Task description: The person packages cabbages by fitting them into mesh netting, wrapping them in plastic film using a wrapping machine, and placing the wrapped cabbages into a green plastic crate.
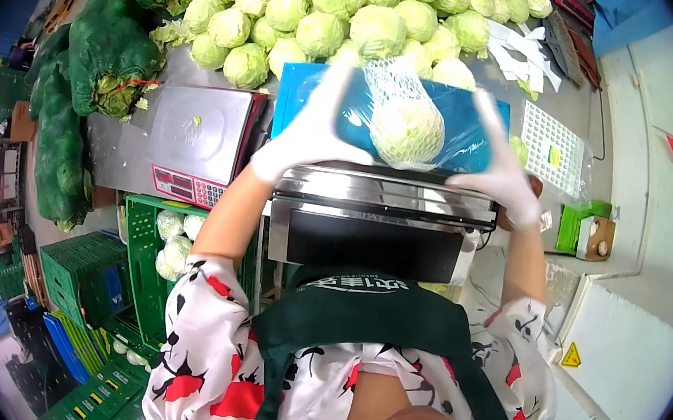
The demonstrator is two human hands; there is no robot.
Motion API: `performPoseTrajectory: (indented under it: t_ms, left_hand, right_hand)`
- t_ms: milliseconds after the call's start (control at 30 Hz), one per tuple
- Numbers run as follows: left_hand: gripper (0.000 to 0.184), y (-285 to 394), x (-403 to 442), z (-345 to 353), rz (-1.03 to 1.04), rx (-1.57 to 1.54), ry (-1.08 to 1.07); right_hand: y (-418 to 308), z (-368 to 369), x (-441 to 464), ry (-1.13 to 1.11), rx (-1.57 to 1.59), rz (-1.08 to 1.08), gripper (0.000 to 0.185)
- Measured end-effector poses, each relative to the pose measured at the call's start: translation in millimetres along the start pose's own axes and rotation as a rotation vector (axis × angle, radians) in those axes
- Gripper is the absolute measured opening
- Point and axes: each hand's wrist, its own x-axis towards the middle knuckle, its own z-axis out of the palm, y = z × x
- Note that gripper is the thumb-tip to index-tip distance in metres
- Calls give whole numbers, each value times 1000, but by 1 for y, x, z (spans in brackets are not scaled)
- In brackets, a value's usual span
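A pale green cabbage (408,132) in a white foam net lies on the blue top of a wrapping machine (298,94), with clear plastic film around it. To its left, my left hand (304,142) in a white glove has its thumb stretched towards the cabbage and its fingers pointing forward. My right hand (505,186), also gloved, is on the other side with thumb and fingers spread apart. Both hands are at the film's edges. Whether any film is pinched in the fingers cannot be made out. The machine's metal front bar (389,189) runs below the hands.
Many loose cabbages (320,35) are piled behind the machine. A scale (199,130) stands left, near green net sacks (110,47). White foam nets (522,57) and a white perforated tray (555,150) lie right. Green crates (84,273) stand at lower left.
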Motion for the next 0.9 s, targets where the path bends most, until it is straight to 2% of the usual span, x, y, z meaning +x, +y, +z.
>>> performPoseTrajectory:
  t_ms: [67, 100, 133, 167, 267, 300, 333, 400, 467, 533, 567, 600, 633, 667, 700, 733, 767, 800, 867, 900]
  left_hand:
    - [137, -46, 22, 39, 156, 224, -147]
    - [132, -43, 28, 50, 1, 26, -272]
    - [125, -49, 28, 61, -121, -215, -231]
    - [117, -51, 30, 60, -166, -341, -237]
    - [98, -46, 18, 58, -408, -672, -248]
    - [92, -36, 11, 56, -504, -773, -246]
    - [73, -20, -4, 58, -537, -962, -199]
    - [68, -3, -38, 60, -608, -1025, -274]
    - [66, 36, -74, 48, -665, -967, -433]
    - [57, 45, -117, 58, -649, -808, -633]
    - [62, 69, -111, 42, -776, -634, -786]
    - [69, 50, -137, 68, -700, -679, -675]
    - [70, 28, -160, 88, -864, -856, -663]
    - [71, 25, -165, 91, -1028, -1036, -645]
    - [71, 38, -147, 72, -1161, -828, -755]
    - [71, 13, -172, 103, -1192, -1011, -587]
    - [72, 22, -173, 96, -1230, -1048, -594]
    - [74, 30, -175, 86, -1267, -1083, -600]
    - [74, 30, -197, 80, -1136, -1235, -493]
    - [74, 29, -212, 79, -1070, -1307, -444]
  right_hand:
    - [57, 53, 29, -100, -281, -168, 125]
    - [56, 64, 39, -167, 6, 1, 127]
    - [55, 69, 46, -233, 294, 173, 130]
    - [54, 65, 50, -227, 240, 173, 119]
    - [47, 82, 38, -139, 573, 220, 102]
    - [33, 82, 32, -134, 552, 285, 81]
    - [13, 78, 17, -140, 716, 512, 70]
    - [-18, 80, -13, -144, 722, 482, 65]
    - [-43, 76, -59, -394, 821, 740, 61]
    - [-63, 85, -109, -518, 780, 879, 58]
    - [-60, 103, -134, -520, 771, 898, 57]
    - [-62, 115, -142, -520, 760, 913, 56]
    - [-66, 119, -143, -480, 944, 1082, 60]
    - [-65, 125, -139, -474, 1011, 1105, 61]
    - [-60, 134, -135, -465, 1076, 1125, 61]
    - [-52, 143, -134, -455, 1141, 1141, 62]
    - [-34, 157, -143, -496, 1264, 1246, 60]
    - [-37, 159, -145, -465, 1358, 1238, 59]
    - [-45, 163, -154, -395, 1550, 1214, 56]
    - [-40, 159, -166, -411, 1504, 1172, 53]
